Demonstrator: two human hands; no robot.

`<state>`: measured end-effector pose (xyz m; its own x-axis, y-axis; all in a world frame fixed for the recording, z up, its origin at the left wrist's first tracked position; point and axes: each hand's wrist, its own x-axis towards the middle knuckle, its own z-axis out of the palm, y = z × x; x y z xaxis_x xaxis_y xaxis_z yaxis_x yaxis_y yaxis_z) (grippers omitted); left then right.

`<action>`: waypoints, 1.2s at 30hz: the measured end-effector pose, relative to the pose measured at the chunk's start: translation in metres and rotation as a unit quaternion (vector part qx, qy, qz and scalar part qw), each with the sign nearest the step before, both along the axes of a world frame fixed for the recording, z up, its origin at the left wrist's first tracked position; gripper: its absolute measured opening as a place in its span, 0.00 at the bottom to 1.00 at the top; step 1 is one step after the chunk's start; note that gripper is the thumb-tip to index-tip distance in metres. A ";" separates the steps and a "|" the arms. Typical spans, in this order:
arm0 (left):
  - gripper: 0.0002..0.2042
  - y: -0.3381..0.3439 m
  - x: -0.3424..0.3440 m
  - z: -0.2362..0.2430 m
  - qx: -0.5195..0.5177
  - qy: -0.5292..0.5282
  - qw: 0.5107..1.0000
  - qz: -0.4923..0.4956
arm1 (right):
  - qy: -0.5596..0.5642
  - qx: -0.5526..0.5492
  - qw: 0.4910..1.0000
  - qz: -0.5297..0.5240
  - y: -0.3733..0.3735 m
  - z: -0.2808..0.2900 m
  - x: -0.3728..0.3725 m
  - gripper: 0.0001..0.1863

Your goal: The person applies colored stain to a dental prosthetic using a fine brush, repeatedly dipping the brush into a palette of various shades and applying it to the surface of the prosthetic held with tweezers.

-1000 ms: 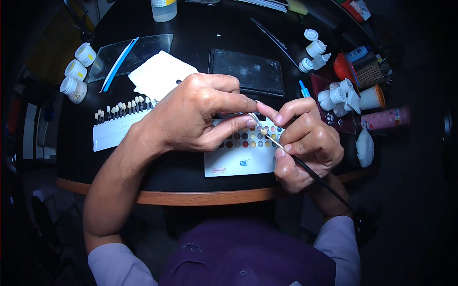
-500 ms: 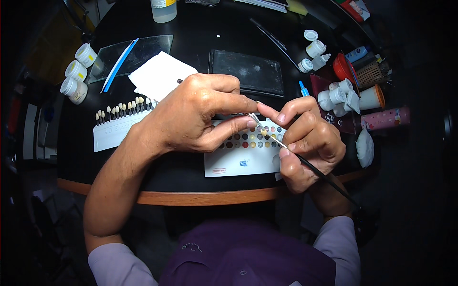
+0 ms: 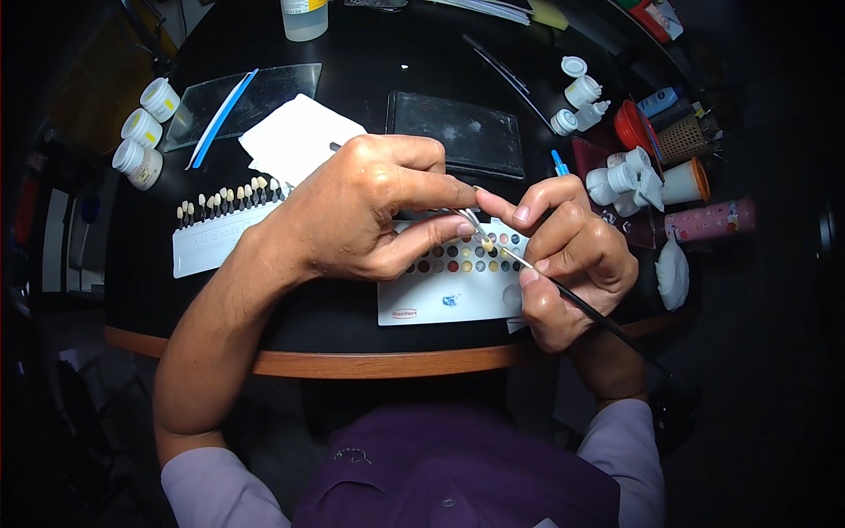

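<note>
While left hand (image 3: 370, 211) fingers pinch tweezers (image 3: 466, 216), right hand (image 3: 568, 260) fingers pinch a brush (image 3: 572, 302) above the palette (image 3: 440, 299).

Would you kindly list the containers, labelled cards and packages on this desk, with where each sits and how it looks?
White palette card: under both hands, rectangular, rows of coloured dots, small red and blue marks.
Shade guide: left, white holder with a row of tooth-shaped tabs.
Three small jars: far left, white lids, yellow labels.
Clear bottle: top edge, yellow-and-white label.
Pink tube: right, lying down, patterned.
White dropper bottles: upper right.
</note>
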<state>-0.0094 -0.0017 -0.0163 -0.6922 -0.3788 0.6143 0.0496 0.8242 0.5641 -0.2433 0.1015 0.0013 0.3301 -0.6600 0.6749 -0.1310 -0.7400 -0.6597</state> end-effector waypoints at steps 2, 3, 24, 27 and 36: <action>0.09 -0.001 0.001 0.000 -0.008 0.004 1.000 -0.002 | -0.004 0.001 1.000 -0.005 0.000 0.000 0.001 0.07; 0.09 -0.001 0.000 0.000 -0.008 0.004 1.000 -0.002 | -0.010 0.001 1.000 -0.006 -0.001 0.001 0.003 0.07; 0.16 -0.003 0.002 -0.001 -0.032 0.001 0.999 0.000 | 0.028 -0.033 0.998 -0.042 -0.002 0.006 0.011 0.12; 0.16 -0.004 0.002 -0.003 -0.032 -0.002 0.999 0.005 | 0.027 -0.033 0.998 -0.045 -0.002 0.005 0.011 0.12; 0.16 -0.002 0.002 0.000 -0.037 0.005 0.999 0.002 | 0.021 -0.032 0.998 -0.056 -0.002 0.003 0.010 0.12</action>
